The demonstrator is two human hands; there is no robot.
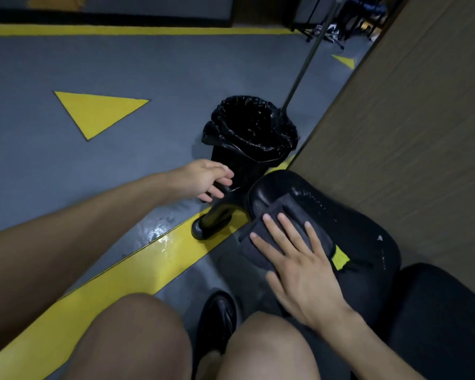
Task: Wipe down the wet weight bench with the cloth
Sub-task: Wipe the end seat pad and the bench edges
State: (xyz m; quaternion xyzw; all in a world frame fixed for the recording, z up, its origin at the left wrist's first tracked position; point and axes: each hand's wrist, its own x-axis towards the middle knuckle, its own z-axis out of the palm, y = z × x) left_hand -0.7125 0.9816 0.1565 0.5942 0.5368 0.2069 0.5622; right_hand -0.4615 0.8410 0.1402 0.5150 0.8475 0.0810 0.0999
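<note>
The cloth (pixel 283 231) was pressed flat onto the wet bench surface (pixel 354 229) by the released right hand (pixel 299 272); the left hand (pixel 206 179) was held released, grasping nothing.

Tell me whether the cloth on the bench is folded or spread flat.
Folded. The dark cloth shows layered edges on the bench pad, with the right hand pressing flat on it.

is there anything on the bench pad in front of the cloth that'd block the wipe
Nothing visible does. The right hand presses the cloth flat on the bench pad, and the pad ahead holds only water droplets. The trash bin stands on the floor beyond the pad's end.
</note>
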